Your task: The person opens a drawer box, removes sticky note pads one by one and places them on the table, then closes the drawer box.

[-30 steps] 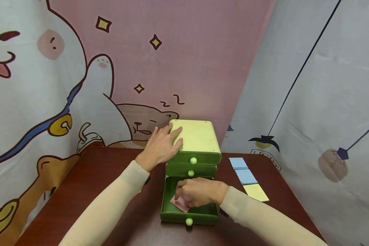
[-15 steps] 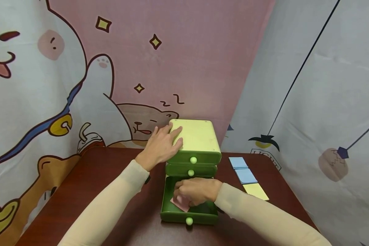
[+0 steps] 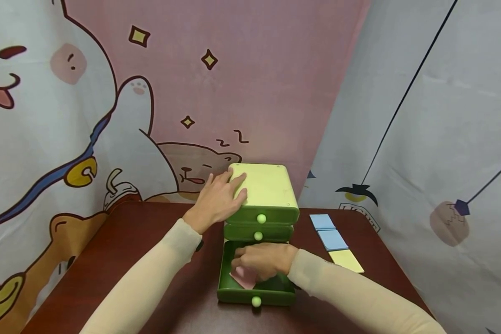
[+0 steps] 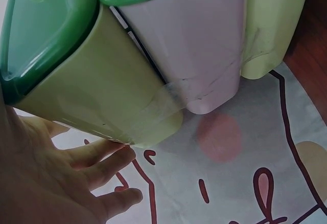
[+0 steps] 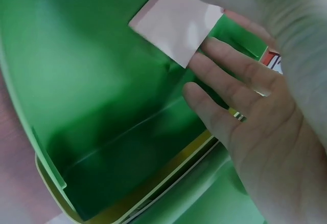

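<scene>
A small drawer cabinet (image 3: 271, 185) with a pale yellow top and green drawer fronts stands on the table. Its bottom drawer (image 3: 234, 295) is pulled out; the two above are nearly in. My left hand (image 3: 218, 198) rests with spread fingers on the cabinet's top left edge; in the left wrist view its fingers (image 4: 104, 168) lie along the casing. Inside the bottom drawer, my right hand (image 3: 264, 260) pinches a pink sticky note pad (image 3: 244, 277) between thumb and fingers. The right wrist view shows the pad (image 5: 173, 22) slanted, its upper part hidden by the thumb.
Right of the cabinet, two blue sticky note pads (image 3: 333, 240) and a yellow one (image 3: 345, 260) lie in a row on the dark red-brown table (image 3: 150, 241). A cartoon-printed cloth (image 3: 275, 93) hangs behind the table.
My right hand has shifted slightly left inside the drawer, and the pink pad now appears more tilted up. The left hand stays on the cabinet.
</scene>
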`<state>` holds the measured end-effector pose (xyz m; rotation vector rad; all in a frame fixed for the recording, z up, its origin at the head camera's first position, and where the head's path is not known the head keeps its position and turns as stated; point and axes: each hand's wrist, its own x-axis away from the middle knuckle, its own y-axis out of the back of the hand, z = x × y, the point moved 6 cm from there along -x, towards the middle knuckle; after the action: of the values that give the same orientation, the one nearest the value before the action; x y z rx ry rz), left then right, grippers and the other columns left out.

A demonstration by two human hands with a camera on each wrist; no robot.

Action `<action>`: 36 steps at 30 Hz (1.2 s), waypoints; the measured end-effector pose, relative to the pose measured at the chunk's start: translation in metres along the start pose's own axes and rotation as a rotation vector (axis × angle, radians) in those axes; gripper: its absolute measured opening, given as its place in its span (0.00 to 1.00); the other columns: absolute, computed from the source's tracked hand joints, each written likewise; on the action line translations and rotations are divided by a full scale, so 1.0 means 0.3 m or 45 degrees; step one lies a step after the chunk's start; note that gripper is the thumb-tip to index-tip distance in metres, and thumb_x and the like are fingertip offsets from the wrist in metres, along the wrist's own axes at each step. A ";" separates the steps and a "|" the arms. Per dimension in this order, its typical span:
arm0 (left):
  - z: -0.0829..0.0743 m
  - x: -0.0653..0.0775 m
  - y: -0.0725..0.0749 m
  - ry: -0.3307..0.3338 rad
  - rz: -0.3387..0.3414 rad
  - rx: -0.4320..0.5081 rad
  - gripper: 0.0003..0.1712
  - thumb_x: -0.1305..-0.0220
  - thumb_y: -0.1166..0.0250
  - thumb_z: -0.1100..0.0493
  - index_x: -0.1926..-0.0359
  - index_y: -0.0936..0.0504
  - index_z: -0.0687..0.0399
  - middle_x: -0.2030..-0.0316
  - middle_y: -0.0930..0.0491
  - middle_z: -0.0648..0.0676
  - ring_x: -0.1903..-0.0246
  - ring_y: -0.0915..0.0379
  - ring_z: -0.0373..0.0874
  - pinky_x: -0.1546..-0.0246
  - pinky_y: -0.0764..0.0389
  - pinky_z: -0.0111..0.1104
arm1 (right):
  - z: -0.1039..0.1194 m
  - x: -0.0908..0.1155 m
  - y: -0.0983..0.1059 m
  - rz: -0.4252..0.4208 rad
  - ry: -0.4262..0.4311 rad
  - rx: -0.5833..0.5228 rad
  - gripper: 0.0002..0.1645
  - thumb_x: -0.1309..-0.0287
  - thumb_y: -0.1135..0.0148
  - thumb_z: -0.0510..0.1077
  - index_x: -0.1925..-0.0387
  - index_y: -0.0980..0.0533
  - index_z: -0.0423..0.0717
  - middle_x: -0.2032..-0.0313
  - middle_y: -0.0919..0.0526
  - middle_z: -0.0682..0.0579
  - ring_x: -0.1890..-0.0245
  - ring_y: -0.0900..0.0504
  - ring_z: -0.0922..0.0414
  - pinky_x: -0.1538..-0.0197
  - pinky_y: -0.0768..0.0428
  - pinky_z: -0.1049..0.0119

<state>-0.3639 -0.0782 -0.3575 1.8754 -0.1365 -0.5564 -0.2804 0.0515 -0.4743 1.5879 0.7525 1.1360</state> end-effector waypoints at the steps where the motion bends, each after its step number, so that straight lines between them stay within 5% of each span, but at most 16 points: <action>1: 0.000 0.001 -0.001 0.001 0.002 0.000 0.41 0.10 0.60 0.32 0.07 0.33 0.37 0.07 0.40 0.64 0.11 0.35 0.65 0.06 0.47 0.69 | 0.001 0.000 -0.001 -0.002 -0.003 0.004 0.37 0.38 0.09 0.44 0.31 0.15 0.65 0.38 0.13 0.59 0.47 0.11 0.67 0.55 0.14 0.79; 20: 0.003 0.007 -0.001 0.002 0.003 0.008 0.41 0.10 0.59 0.32 0.07 0.33 0.37 0.07 0.41 0.64 0.10 0.36 0.65 0.06 0.48 0.69 | 0.007 0.004 -0.010 -0.033 -0.028 0.090 0.43 0.40 0.07 0.53 0.27 0.19 0.67 0.43 0.15 0.58 0.53 0.13 0.65 0.54 0.12 0.75; 29: 0.001 0.002 -0.003 0.000 0.006 -0.002 0.41 0.10 0.60 0.31 0.07 0.34 0.37 0.07 0.41 0.64 0.09 0.38 0.65 0.06 0.50 0.69 | -0.002 0.011 -0.020 -0.013 -0.055 0.095 0.50 0.36 0.11 0.62 0.17 0.25 0.71 0.38 0.15 0.56 0.53 0.12 0.64 0.51 0.11 0.72; 36: -0.003 0.006 -0.003 0.006 0.016 -0.003 0.41 0.10 0.60 0.32 0.07 0.34 0.37 0.06 0.42 0.62 0.07 0.44 0.64 0.06 0.53 0.70 | -0.013 0.028 -0.021 -0.015 -0.101 0.023 0.45 0.32 0.15 0.63 0.18 0.22 0.75 0.39 0.15 0.55 0.60 0.17 0.67 0.55 0.12 0.72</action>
<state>-0.3622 -0.0777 -0.3585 1.8725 -0.1446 -0.5431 -0.2806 0.0622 -0.4776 1.6318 0.7211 1.0544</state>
